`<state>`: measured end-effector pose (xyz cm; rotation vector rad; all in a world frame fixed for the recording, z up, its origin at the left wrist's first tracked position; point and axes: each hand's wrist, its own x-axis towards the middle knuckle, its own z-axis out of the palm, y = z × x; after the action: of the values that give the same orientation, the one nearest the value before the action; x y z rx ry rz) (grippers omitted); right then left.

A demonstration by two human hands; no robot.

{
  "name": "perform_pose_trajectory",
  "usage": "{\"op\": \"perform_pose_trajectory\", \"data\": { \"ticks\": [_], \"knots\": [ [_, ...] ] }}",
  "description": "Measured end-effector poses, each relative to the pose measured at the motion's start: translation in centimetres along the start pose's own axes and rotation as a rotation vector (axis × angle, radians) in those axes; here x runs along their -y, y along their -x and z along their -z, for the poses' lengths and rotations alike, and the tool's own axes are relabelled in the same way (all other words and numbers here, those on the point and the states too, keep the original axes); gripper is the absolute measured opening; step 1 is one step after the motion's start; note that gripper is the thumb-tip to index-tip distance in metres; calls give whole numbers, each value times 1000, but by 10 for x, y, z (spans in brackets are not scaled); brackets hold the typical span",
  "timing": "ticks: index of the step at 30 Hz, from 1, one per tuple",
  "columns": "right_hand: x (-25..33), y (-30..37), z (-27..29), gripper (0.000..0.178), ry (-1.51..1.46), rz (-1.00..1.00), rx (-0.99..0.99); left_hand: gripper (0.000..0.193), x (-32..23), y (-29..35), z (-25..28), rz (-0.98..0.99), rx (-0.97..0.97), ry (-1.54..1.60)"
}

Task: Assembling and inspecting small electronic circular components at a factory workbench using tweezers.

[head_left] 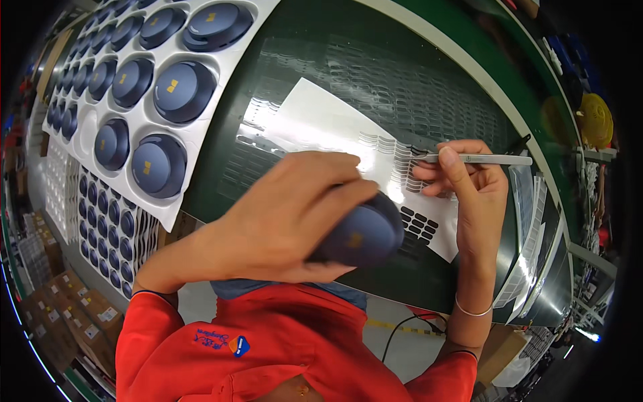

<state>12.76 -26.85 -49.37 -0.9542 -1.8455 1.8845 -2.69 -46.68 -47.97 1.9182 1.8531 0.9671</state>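
Note:
My left hand (274,214) is wrapped round a dark blue oval headphone ear cup (367,234) with a gold mark on its domed face. It is held above the near edge of the table, slightly blurred. In my right hand (465,171) a pair of slim silver tweezers (499,159) is pinched between thumb and fingers. Their narrow tip points left over a white sheet (328,117) that bears rows of small dark oblong stickers (418,226). Whether the tip grips a sticker is too small to tell.
At the left, a white moulded tray (194,174) holds several blue ear cups, with more trays (107,224) below it. Clear sticker sheets (375,74) lie across the dark green table (234,167). Loose strips (529,234) lie at its right. Cardboard boxes (74,315) stand lower left.

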Motion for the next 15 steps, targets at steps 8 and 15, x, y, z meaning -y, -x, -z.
{"op": "perform_pose_trajectory", "data": {
  "ticks": [8, 15],
  "knots": [
    [-12, -6, -3, 13, -19, 15, -67, 76, 12, -18, -31, -82, 111, 16],
    [-14, -7, -5, 12, -5, 7, -91, 76, 13, -19, -31, -55, 144, 27]
  ]
}}
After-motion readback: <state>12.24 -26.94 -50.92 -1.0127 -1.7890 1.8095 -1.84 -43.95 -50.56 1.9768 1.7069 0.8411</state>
